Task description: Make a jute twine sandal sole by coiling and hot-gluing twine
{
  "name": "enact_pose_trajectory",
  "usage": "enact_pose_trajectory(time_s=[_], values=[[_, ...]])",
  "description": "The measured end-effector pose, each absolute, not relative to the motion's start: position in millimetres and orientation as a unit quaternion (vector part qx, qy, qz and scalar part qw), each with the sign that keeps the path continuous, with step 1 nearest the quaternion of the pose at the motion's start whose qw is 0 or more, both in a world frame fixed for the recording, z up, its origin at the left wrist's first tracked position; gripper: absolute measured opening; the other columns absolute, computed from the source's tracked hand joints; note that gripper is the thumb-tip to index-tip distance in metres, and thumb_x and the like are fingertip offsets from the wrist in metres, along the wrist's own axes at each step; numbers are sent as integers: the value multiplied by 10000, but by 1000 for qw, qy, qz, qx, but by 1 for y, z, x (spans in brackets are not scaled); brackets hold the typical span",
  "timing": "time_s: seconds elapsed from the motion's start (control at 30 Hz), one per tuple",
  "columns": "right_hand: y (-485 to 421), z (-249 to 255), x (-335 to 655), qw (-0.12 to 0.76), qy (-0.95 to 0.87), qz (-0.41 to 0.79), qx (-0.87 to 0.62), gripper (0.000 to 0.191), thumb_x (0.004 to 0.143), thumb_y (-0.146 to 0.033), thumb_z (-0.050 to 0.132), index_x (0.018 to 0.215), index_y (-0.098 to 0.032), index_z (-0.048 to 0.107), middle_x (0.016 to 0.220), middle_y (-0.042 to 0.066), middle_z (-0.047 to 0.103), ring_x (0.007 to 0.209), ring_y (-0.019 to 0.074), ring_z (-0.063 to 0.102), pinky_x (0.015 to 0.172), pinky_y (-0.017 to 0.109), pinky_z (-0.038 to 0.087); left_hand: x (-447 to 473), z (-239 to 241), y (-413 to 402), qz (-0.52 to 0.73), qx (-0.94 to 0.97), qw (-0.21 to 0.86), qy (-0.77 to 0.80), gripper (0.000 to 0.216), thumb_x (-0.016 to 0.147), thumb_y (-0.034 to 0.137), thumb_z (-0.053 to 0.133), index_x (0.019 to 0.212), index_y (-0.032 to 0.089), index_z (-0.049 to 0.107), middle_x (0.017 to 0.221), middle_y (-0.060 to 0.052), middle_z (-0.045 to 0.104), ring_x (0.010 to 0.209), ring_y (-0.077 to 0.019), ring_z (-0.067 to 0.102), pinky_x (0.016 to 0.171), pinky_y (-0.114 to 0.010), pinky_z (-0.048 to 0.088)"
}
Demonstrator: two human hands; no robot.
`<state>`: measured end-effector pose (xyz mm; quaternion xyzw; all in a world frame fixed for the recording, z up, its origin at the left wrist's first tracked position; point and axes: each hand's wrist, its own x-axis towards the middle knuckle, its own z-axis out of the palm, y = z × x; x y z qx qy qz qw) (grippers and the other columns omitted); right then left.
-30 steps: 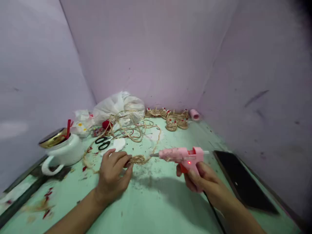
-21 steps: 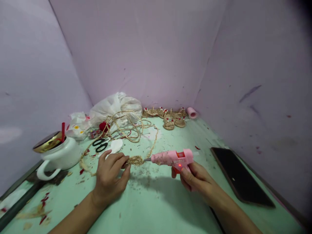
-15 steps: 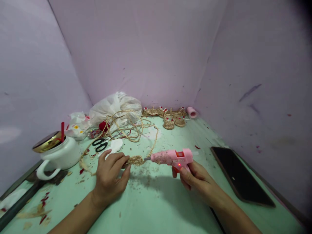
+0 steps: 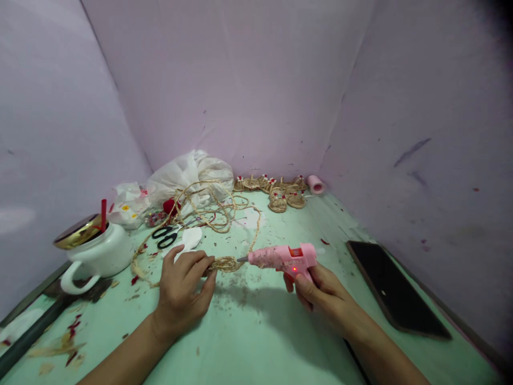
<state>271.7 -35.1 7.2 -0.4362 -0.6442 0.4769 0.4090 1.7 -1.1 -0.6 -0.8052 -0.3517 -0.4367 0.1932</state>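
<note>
My left hand (image 4: 185, 280) pinches a small coil of braided straw cord (image 4: 225, 263) between thumb and fingers, its left end hidden by them. From the coil a length of cord (image 4: 257, 230) runs back to a loose tangle (image 4: 216, 224) on the table. A pink glue gun (image 4: 286, 258) is gripped in my right hand (image 4: 318, 289), with a finger near its trigger and a small red light glowing. Its grey metal tip points left and meets, or nearly meets, the coil's right end; any glue is too small to make out.
A white mug (image 4: 100, 251) and black-handled scissors (image 4: 165, 236) lie left. Behind are a white plastic bag (image 4: 192, 174), small woven straw sandals (image 4: 277, 199) and a pink spool (image 4: 316, 185). A dark phone (image 4: 396, 289) rests on the right. Scraps litter the green table (image 4: 248, 342).
Hardly anything differs. My left hand and the coil have shifted very slightly to the right; the glue gun keeps its place at the coil's end.
</note>
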Motion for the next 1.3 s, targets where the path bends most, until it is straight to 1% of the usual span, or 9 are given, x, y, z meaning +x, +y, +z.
enact_pose_trajectory(time_s=[0.3,0.43,0.67,1.1,1.3], values=[[-36,8,271,415,-637,486,-431,366,859,-527,456,799,-174,532,691,-5,496,503,86,394,455,227,324,4,1,-4,-430,-814,184,-346,248,708,58,645,940,129,595,845,-86,641,791,-195,599,904,-527,380],[-36,8,271,409,-633,491,-437,386,860,-543,445,796,-170,523,682,-8,480,512,88,383,459,230,313,4,1,-5,-428,-814,188,-345,235,709,58,636,927,136,599,849,-80,638,785,-190,597,905,-512,381],[-36,11,270,405,-631,501,-433,365,869,-531,444,813,-176,502,697,-15,455,527,90,373,471,233,307,6,4,-6,-420,-819,195,-338,246,720,66,623,943,164,589,843,-60,637,784,-184,603,922,-499,378],[-37,10,269,396,-636,507,-426,352,869,-534,445,806,-190,488,648,-32,412,522,95,351,464,228,288,10,8,-10,-401,-831,212,-321,249,706,43,639,932,135,589,810,-79,654,766,-201,599,877,-524,391],[-36,10,269,391,-648,500,-422,362,864,-544,444,768,-196,467,602,-42,390,510,97,340,469,231,279,11,8,-12,-394,-836,219,-313,242,714,46,633,938,126,588,806,-76,662,765,-195,603,880,-519,392]])
